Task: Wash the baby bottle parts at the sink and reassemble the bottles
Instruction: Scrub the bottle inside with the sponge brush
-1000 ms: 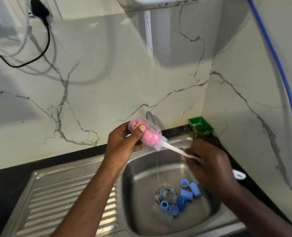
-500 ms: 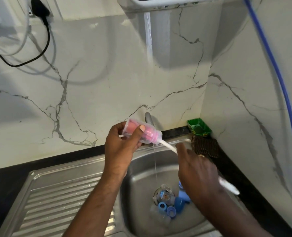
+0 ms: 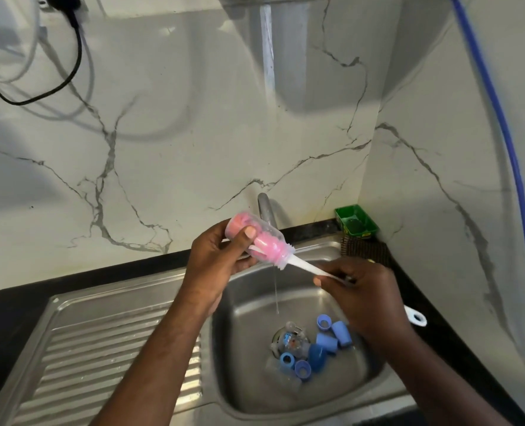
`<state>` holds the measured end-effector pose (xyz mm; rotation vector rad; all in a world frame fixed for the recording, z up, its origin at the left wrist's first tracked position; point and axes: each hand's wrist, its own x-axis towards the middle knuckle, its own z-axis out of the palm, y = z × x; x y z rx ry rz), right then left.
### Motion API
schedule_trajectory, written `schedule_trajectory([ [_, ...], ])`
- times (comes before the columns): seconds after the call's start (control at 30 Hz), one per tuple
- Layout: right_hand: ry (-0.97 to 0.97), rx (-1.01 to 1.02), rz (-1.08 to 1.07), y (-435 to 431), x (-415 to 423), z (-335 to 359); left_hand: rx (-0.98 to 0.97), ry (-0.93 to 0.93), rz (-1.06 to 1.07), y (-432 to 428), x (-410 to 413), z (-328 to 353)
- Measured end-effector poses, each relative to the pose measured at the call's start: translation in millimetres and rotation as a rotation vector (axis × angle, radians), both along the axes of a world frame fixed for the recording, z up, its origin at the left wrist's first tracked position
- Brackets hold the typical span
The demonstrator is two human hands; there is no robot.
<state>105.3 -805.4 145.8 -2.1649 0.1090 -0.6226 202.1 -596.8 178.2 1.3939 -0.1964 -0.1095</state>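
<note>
Bottle [image 3: 255, 239] gripped by left hand [image 3: 216, 261] over sink [image 3: 285, 395]; right hand [image 3: 365, 290] pinches brush handle [image 3: 308, 269]. Wet plastic could slip.

Marble walls [image 3: 193, 133], white with grey veins, meet in the corner right behind the green tub [image 3: 356, 222]. Black counter [image 3: 9, 315] runs off to its left, a black cable [image 3: 79, 47] loops high to its left, and a blue hose [image 3: 501, 118] drops past its right.
</note>
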Motion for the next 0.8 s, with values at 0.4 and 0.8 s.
schedule_trajectory([
  [0.4, 0.212, -0.26, -0.011, -33.2, 0.7, -41.1, -0.016, 0.124, 0.15, 5.9, 18.4, -53.5],
  [0.8, 0.591, -0.282, -0.24, -93.6, -37.2, -125.8, -0.128, 0.735, 0.131, -22.5, -10.5, -166.9],
])
